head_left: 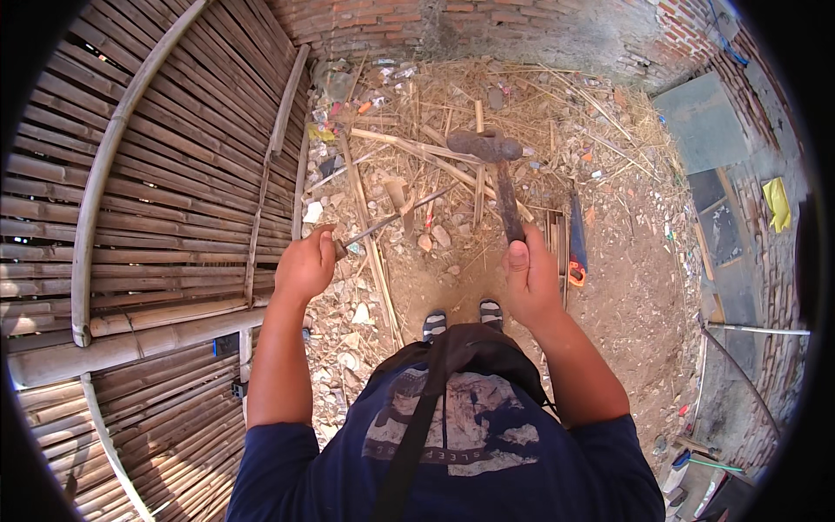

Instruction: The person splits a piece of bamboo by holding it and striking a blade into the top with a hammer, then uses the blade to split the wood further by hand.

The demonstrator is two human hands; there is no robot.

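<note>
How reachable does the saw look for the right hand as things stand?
Probably not right away: the right hand is closed around the hammer, and the saw lies below on the ground. Nothing seems to cover it, so the way otherwise looks free.

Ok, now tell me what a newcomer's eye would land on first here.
Probably the rust-brown, blunt-headed hammer in the right hand, just right of the centre, and the long, thin, dark tool slanting up and right from the left hand. Next, the big slatted brown bamboo wall filling the left side. Then the blue-and-orange handsaw on the brown dirt ground, just right of the right hand.
</note>
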